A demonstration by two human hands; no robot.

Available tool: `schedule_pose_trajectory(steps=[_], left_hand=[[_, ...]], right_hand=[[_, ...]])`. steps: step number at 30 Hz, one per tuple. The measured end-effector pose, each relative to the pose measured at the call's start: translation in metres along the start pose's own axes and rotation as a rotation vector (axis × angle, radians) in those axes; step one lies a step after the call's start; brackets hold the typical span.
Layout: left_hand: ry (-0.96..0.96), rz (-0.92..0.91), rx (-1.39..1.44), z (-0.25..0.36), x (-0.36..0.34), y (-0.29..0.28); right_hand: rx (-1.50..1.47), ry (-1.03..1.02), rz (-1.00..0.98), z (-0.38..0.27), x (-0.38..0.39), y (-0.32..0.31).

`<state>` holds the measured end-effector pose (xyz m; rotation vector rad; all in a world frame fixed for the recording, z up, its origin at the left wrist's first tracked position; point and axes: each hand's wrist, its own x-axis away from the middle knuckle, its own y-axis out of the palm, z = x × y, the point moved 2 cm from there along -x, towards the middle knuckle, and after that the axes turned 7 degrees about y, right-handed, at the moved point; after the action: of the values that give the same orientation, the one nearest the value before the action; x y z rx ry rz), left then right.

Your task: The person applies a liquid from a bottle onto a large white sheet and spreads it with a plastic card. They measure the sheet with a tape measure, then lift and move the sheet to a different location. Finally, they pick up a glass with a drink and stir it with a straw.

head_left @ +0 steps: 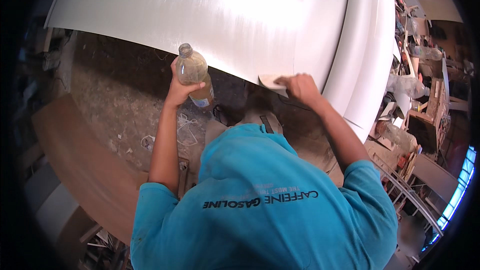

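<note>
Turquoise short-sleeved T-shirt (pixel 265 230), facing a glossy white curved panel (pixel 200 10); left hand (pixel 179 90), fingers wrapped round a clear plastic bottle (pixel 192 69) beside the panel's near edge, neck-up presumably against spills; right hand (pixel 302 89), fingers holding a cream flat pad (pixel 268 78) at that edge.

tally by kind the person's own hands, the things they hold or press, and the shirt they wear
Hands: 2, the left hand and the right hand
Clear bottles: 1, in the left hand
Pale pads: 1, under the right hand's fingers
Blue shirts: 1
Total: 5
</note>
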<state>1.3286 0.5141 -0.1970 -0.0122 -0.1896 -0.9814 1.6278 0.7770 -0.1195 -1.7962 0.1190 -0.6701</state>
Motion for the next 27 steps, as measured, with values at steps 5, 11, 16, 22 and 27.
schedule_pose_trajectory(steps=[5,11,16,22,27], left_hand=[[0.028,-0.034,0.052,0.005,0.0,0.003],[0.059,0.02,-0.045,0.023,0.006,0.009],[-0.017,0.119,-0.042,0.03,0.01,0.02],[-0.206,0.244,-0.029,-0.003,0.044,0.008],[-0.249,0.257,-0.002,0.0,0.032,0.012]], right_hand=[[-0.083,0.021,-0.056,-0.018,0.073,0.002],[-0.297,0.231,0.46,0.074,-0.02,-0.148],[-0.083,0.389,0.525,0.183,-0.168,-0.182],[0.068,0.302,0.383,0.234,-0.264,-0.158],[0.076,0.316,0.494,0.273,-0.285,-0.171]])
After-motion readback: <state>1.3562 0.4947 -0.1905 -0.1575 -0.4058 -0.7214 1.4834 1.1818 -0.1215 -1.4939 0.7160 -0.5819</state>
